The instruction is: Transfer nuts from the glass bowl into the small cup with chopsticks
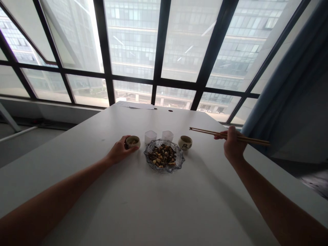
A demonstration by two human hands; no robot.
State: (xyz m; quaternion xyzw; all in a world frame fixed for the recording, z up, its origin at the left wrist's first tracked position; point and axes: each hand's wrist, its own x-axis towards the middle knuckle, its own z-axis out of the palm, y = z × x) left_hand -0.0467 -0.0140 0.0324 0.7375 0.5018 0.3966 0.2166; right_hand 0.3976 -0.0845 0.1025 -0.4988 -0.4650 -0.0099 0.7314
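My left hand [119,151] is wrapped around the side of a small beige cup [133,145], thumb along its near side. A few light pieces lie inside that cup. In my right hand [233,145], raised over the right side of the table, is a pair of wooden chopsticks [206,131] pointing left. Their tips are close together, with a tiny dark spot there that I cannot make out. Between the hands a scalloped glass bowl [180,163] holds mixed nuts and seeds [163,155]. A second beige cup [185,143] with black characters stands just right of the bowl.
Two translucent plastic cups, the left one [150,137] and the right one [167,136], stand behind the bowl. Paper [135,105] lies at the far edge of the white table [143,205]. Beyond are large windows; a blue curtain [276,82] hangs at right.
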